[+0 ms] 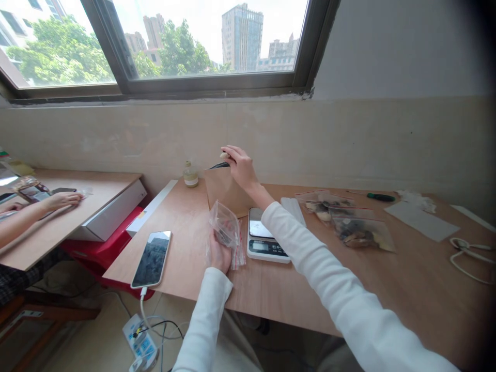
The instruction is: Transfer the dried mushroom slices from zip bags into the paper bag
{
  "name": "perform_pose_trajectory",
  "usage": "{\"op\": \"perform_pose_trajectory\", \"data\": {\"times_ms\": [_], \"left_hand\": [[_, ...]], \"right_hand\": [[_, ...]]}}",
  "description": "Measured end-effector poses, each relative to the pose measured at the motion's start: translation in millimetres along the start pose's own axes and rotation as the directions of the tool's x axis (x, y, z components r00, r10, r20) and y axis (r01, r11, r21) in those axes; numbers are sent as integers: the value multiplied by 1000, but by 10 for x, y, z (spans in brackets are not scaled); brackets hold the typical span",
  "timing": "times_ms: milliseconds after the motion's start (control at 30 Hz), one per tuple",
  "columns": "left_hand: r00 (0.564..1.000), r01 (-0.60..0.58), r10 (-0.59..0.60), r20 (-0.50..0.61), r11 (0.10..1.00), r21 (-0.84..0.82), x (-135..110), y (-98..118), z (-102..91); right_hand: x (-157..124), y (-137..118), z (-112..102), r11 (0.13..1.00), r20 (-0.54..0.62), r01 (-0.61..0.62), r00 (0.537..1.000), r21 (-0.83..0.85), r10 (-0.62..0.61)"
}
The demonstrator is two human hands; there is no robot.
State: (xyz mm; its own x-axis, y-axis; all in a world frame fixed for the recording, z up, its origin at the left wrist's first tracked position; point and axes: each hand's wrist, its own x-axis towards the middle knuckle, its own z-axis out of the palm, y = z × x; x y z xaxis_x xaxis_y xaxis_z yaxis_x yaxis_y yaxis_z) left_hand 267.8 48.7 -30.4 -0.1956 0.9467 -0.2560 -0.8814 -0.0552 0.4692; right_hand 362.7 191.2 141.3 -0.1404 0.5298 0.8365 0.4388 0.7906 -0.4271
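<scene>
Clear bag [227, 222]: over tabletop [186, 243], 9 o'clock of scale [267, 248] | left hand [219, 253]: holding bag | right hand [242, 168]: pinching pale piece [225, 155] at bag's 12 o'clock | handling: bag likely light, floppy, slippery, best held by its rim; piece probably firm, pinch edges

Daylight enters through sliding window [116, 51], upper left; pale tiled wall [360, 134] below. Wooden desk [411, 279], lower right; red seat [98, 253], pale floor [93, 341], lower left.
</scene>
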Motion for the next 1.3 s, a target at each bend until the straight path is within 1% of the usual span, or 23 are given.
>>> {"op": "perform_pose_trajectory", "data": {"times_ms": [100,200,300,400,633,767,833,933,1000,1067,1167,1233,1300], "left_hand": [[1000,0,0,2,1000,0,9,-3,-13],[1000,7,-7,-1,1000,3,5,0,-13],[1000,10,-10,-5,1000,5,-7,5,4],[1000,12,-12,-12,1000,0,-19,10,29],[1000,13,-13,-21,1000,0,-23,13,31],[1000,9,-9,-18,1000,9,-13,11,12],[1000,10,-10,-21,1000,6,-7,11,9],[999,10,-10,-32,1000,5,0,12,8],[999,8,-8,-33,1000,6,4,11,5],[1000,7,-7,-25,1000,5,4,12,0],[1000,13,-13,-21,1000,-3,-6,16,1],[1000,14,-14,-26,1000,-12,-17,22,10],[1000,10,-10,-29,1000,-21,-26,27,22]], "right_hand": [[53,40,-2,1000,-9,9,1000,-2,-9],[57,103,26,1000,50,5,999,0,-5],[7,146,36,999,112,-4,994,36,-1],[-40,149,8,995,125,-10,992,94,-2],[-62,137,-66,975,52,-103,994,195,95],[-139,83,-113,964,53,-91,995,249,80],[-203,35,-130,953,1,-64,998,295,67],[-286,-23,-124,934,-103,-42,991,355,83],[-309,-32,-99,928,-138,-60,983,367,118],[-297,-16,-63,930,-151,-109,974,352,172],[-228,30,-18,934,-122,-192,964,300,237],[-165,56,-12,928,-67,-224,965,296,254],[-103,70,-34,905,10,-252,964,343,265]]}}
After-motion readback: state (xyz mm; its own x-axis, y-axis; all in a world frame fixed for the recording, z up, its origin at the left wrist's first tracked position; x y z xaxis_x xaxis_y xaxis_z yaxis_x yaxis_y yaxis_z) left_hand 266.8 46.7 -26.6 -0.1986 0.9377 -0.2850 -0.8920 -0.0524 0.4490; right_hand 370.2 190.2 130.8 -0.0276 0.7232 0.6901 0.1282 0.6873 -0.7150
